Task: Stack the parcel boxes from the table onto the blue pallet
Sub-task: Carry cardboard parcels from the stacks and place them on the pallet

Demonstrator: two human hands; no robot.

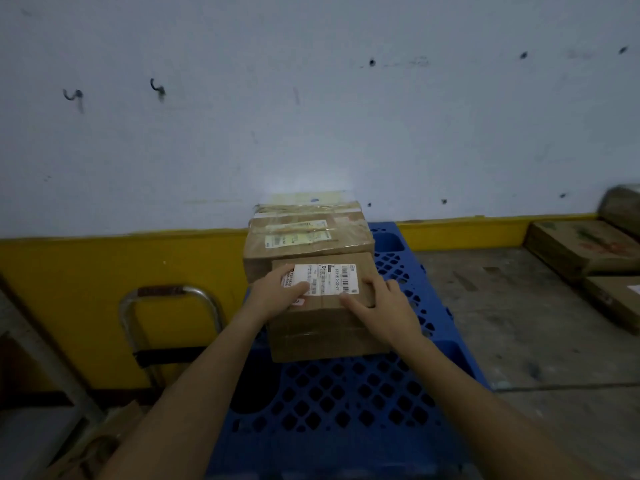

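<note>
A brown parcel box (322,327) with a white shipping label rests on the blue pallet (346,410). My left hand (277,294) lies flat on its top left corner, fingers over the label. On the top right corner sits my right hand (384,306), fingers spread over the edge. Directly behind it a larger taped parcel box (308,244) stands on the pallet, touching the near one. A third, flatter box (308,206) is behind that one, against the wall.
A metal trolley handle (166,296) stands left of the pallet before the yellow wall band. More cardboard boxes (585,251) lie on the concrete floor at the right. Cardboard scraps (100,441) sit at the lower left.
</note>
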